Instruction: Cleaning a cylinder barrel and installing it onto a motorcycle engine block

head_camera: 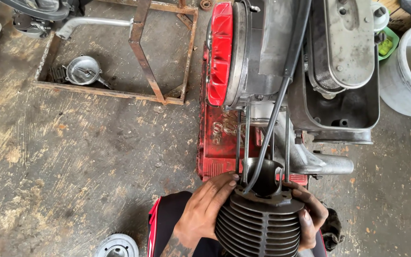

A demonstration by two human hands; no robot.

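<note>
While both hands steady it at the bottom centre of the frame, a dark grey ribbed cast-metal engine cylinder (259, 221) sits threaded over four thin steel studs (246, 143). Left hand (205, 204) wraps its finned side, fingers curled; right hand (312, 214) cups the opposite side. Above, a red finned cover (220, 52) caps the greasy engine.
</note>
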